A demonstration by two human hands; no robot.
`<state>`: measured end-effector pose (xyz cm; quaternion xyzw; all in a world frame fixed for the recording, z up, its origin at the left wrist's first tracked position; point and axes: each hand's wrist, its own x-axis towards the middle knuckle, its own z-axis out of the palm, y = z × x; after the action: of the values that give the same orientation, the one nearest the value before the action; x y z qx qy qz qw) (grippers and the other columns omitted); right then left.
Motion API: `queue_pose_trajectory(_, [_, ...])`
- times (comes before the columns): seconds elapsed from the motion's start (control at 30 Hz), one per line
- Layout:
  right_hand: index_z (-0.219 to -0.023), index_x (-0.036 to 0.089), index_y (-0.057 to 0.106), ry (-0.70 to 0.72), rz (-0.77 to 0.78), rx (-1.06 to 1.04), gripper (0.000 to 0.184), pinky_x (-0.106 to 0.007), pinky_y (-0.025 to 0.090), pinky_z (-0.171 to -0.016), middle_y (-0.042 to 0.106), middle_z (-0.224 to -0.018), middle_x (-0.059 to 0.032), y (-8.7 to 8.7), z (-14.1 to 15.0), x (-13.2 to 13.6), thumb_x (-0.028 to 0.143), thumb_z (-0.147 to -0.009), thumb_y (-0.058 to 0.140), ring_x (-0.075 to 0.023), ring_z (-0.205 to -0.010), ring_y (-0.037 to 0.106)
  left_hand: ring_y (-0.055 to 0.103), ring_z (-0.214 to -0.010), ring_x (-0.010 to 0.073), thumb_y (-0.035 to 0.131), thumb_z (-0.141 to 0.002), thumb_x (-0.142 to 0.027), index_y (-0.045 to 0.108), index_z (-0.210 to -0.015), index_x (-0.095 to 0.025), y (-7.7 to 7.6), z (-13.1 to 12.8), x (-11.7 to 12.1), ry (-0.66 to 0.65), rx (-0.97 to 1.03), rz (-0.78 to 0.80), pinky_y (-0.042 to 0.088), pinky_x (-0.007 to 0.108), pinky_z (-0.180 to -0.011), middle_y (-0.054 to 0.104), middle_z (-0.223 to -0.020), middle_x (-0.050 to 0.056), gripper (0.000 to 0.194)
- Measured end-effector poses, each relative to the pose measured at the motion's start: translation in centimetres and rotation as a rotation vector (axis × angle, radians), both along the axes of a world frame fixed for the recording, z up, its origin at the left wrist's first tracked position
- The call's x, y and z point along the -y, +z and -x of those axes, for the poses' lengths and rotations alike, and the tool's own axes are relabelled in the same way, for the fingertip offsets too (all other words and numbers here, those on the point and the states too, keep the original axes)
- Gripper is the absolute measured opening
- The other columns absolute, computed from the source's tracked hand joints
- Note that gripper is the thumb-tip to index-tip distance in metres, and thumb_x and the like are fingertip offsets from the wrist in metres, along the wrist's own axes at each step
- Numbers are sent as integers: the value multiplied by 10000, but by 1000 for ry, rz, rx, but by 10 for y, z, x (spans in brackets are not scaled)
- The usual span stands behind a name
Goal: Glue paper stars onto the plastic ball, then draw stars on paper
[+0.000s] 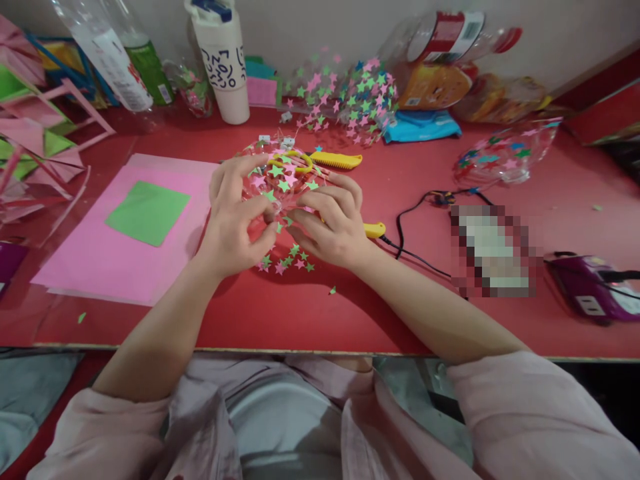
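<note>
My left hand [233, 217] and my right hand [333, 223] meet at the middle of the red table [300, 320]. Both are curled round a clear plastic piece [280, 180] dotted with pink and green paper stars. Fingertips of both hands pinch at its near edge. Several loose paper stars [287, 261] lie on the table just below my hands. Yellow-handled scissors [295, 160] show behind the plastic piece.
Pink paper sheets with a green square [147, 212] lie at the left. A yellow comb [336, 160], a star-covered bottle [350, 100], a white cup [225, 63] and bottles stand behind. A black cable [415, 213], a purple device [590, 287] and a starred plastic piece [510, 150] sit at the right.
</note>
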<state>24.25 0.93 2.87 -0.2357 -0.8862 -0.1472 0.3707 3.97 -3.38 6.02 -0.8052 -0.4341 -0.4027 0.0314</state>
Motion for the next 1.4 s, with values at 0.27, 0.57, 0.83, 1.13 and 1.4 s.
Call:
queue_pose_trajectory(0.27, [-960,335,580,-2,73,60,116,-433,381,-1102,686,-993,51,10,5,4,319,-953,466,-140,-971,619,439,-1261,272,620,-824,-297,520,-696,-226,-1,-2,-1,-19,3,33,367,521,-1089,460,-1373,-18,177])
queue_pose_trajectory(0.57, [-1046,311,573,63,3,-33,171,-452,406,-1080,699,-916,37,4,7,0,218,-936,481,-134,-931,624,457,-1241,255,614,-819,-239,514,-682,-217,0,-2,1,2,-9,28,386,495,-1076,484,-1350,-1,171])
queue_pose_trajectory(0.83, [-980,336,597,-9,8,-31,145,-454,378,-1100,704,-896,67,9,8,2,271,-951,471,-136,-893,637,512,-1189,258,608,-806,-201,481,-682,-220,-2,-2,1,-20,-26,46,433,514,-1016,538,-1289,26,178])
queue_pose_trajectory(1.13, [-974,331,609,-40,172,48,165,-416,334,-1147,713,-921,60,9,4,3,306,-964,447,-135,-938,651,519,-1178,245,607,-801,-197,463,-677,-234,-2,-3,1,-16,-41,57,426,501,-1022,541,-1273,2,194])
queue_pose_trajectory(1.4, [-969,372,600,-27,260,0,147,-424,308,-1152,704,-936,75,11,4,2,303,-948,472,-143,-960,653,526,-1156,253,582,-808,-235,473,-673,-232,-4,-3,-1,-35,-35,23,439,513,-990,552,-1260,10,173])
